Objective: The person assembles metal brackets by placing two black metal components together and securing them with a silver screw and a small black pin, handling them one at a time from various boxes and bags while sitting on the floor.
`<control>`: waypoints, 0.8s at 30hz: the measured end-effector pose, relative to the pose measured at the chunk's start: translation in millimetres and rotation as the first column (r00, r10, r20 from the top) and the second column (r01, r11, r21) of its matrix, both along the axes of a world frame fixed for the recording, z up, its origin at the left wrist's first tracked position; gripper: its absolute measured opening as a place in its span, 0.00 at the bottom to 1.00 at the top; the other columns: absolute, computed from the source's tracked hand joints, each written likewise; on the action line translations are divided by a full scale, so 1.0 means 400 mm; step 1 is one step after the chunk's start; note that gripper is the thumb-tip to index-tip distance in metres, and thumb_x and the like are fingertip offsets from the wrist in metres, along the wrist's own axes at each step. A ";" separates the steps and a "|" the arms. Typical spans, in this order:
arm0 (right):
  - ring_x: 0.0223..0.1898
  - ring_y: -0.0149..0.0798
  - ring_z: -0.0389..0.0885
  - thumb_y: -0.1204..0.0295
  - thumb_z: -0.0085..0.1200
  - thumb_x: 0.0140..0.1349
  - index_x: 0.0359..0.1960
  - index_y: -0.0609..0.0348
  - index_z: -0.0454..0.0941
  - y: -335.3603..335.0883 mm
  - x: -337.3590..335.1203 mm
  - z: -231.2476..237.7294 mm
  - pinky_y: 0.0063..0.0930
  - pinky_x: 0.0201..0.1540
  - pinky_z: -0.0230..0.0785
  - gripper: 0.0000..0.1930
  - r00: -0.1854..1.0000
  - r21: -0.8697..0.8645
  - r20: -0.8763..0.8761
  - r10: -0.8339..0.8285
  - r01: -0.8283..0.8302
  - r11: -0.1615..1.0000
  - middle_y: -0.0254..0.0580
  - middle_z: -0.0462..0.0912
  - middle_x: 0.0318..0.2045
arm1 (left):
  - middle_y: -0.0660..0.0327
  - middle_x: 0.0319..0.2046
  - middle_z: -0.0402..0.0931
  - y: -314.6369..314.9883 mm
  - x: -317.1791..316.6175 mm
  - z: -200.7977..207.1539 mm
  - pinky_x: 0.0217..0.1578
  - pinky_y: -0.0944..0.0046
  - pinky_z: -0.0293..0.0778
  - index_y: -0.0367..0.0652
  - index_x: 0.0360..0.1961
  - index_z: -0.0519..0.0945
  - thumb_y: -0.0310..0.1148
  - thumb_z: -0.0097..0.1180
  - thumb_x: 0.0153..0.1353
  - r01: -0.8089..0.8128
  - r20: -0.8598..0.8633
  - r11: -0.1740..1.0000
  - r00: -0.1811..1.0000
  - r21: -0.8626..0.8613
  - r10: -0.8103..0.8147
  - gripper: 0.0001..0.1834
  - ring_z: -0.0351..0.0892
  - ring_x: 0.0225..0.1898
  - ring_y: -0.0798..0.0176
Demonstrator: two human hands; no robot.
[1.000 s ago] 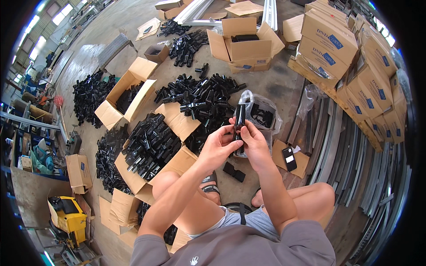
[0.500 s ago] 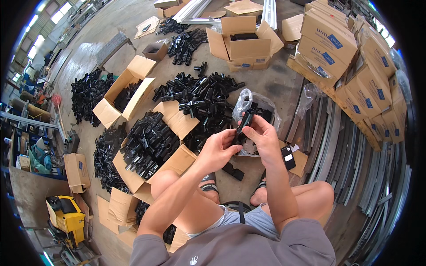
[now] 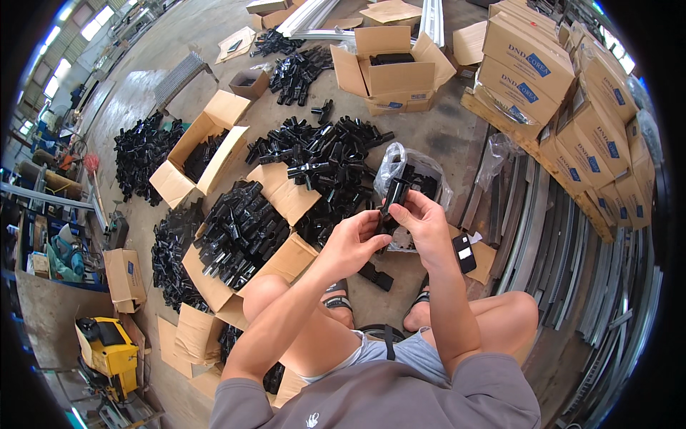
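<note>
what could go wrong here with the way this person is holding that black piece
1. Both hands, left hand and right hand, grip one small black connector in mid-air over the clear plastic bag; a slip could drop it among the look-alike black parts heaped on the floor.
2. Fingers sit close around the piece, so pressing parts together might pinch them.
3. A black part lies by the sandalled feet, a possible trip or stub hazard on standing.

Bright, even daylight fills the view, entering through glaring windows (image 3: 96, 20) at upper left. Shadows on the grey concrete floor (image 3: 436, 129) are soft. Fisheye distortion bends edges; corners are black.
</note>
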State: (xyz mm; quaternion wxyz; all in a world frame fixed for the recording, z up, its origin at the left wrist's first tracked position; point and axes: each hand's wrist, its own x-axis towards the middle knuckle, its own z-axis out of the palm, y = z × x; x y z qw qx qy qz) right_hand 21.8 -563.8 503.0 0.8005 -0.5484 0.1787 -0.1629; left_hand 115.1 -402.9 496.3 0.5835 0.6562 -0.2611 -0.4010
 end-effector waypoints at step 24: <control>0.45 0.27 0.84 0.68 0.69 0.67 0.53 0.63 0.83 -0.007 -0.001 -0.017 0.26 0.53 0.76 0.17 1.000 0.037 -0.006 0.019 -0.019 0.999 0.37 0.89 0.45 | 0.56 0.45 0.87 0.018 0.007 0.059 0.50 0.66 0.82 0.26 0.57 0.80 0.22 0.71 0.60 0.085 -0.003 0.977 0.996 0.194 -0.086 0.24 0.86 0.46 0.70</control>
